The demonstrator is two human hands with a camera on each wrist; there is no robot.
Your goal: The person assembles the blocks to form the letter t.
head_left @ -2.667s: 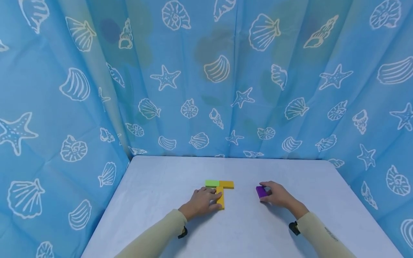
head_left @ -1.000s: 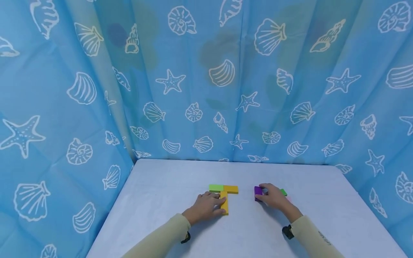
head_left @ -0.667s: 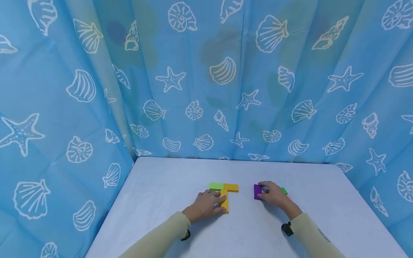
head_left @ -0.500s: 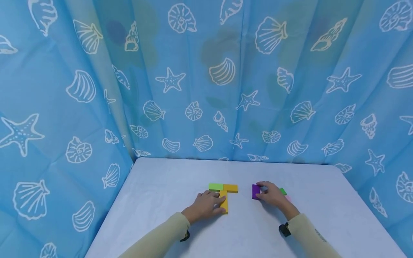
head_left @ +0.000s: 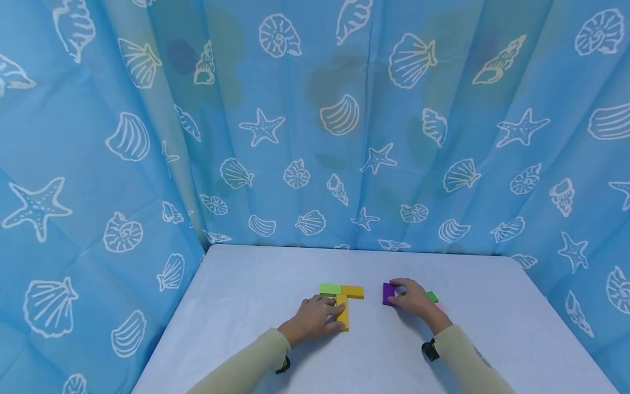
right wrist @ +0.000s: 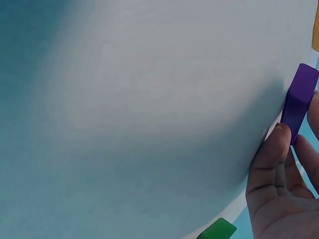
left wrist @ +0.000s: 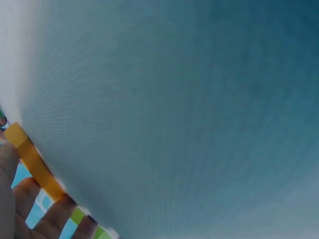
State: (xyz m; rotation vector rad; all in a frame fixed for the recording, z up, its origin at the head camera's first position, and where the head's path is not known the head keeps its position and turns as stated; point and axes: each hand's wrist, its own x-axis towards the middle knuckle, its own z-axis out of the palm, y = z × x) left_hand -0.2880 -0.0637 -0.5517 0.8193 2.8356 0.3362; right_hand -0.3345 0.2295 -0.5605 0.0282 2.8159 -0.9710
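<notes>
In the head view, a long yellow block [head_left: 342,322] lies lengthwise on the white table [head_left: 256,284], below a light green block [head_left: 330,289] and a second yellow block [head_left: 352,291] set end to end. My left hand [head_left: 310,319] holds the long yellow block from its left side, thumb near its near end and index finger across its upper part. The fingers [left wrist: 56,215] hide part of it in the left wrist view. To the right, my right hand [head_left: 412,298] pinches a purple block [head_left: 388,294] between thumb and fingers, a short gap away from the yellow blocks.
Behind my right hand a green block [head_left: 432,296] and a pink block [head_left: 440,306] show partly. A blue curtain [head_left: 295,137] with white shells and starfish stands round the back and sides of the table.
My right hand has moved left with the purple block, which has turned straighter. The green and pink blocks have come into view behind it. My left hand stays at the long yellow block.
</notes>
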